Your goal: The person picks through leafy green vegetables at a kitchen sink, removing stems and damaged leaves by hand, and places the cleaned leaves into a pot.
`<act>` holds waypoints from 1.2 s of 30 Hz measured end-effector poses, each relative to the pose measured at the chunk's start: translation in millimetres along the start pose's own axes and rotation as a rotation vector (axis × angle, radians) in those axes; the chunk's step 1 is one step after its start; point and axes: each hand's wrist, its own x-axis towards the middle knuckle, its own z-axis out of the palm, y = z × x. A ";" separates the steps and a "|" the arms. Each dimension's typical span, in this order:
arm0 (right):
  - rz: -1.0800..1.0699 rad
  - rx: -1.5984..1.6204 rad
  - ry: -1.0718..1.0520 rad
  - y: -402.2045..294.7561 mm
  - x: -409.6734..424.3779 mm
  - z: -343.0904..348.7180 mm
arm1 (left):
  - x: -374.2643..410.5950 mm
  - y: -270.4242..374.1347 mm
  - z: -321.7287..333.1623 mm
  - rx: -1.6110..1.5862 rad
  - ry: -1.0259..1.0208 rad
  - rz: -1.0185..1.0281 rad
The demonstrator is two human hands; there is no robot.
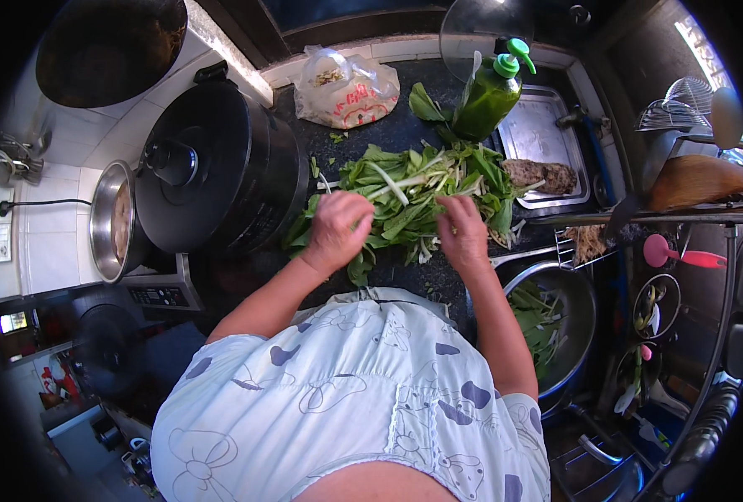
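Note:
A heap of leafy green vegetables (409, 182) with pale stems lies on the dark speckled countertop (403, 135). My left hand (340, 226) is over the heap's left front part, fingers curled; whether it grips a leaf cannot be told. At the front right of the heap is my right hand (462, 229), its fingers bent down towards the stems, with their tips partly hidden. Between the hands, loose leaves and a thick white stem (389, 184) lie on top. To the right, cut greens (534, 320) rest in a metal basin (588, 314).
A large black lidded pot (199, 163) stands at the left, beside a steel bowl (98, 232). Behind the greens are a plastic bag (346, 94) and a green pump bottle (487, 97). A metal tray (534, 113) with a brown root-like piece (541, 177) sits at the right, near a wire rack (679, 216).

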 end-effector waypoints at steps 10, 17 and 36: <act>-0.083 -0.169 -0.246 0.6 -7.9 20.1 | 79.9 -43.1 54.6 0.213 -0.223 -0.092; 0.041 0.037 -0.128 0.4 -9.6 -4.9 | 76.7 -64.0 64.4 -0.038 -0.357 -0.334; 0.323 0.775 0.047 -20.6 57.9 -2.1 | 76.4 -19.9 -34.1 0.059 -0.068 -0.076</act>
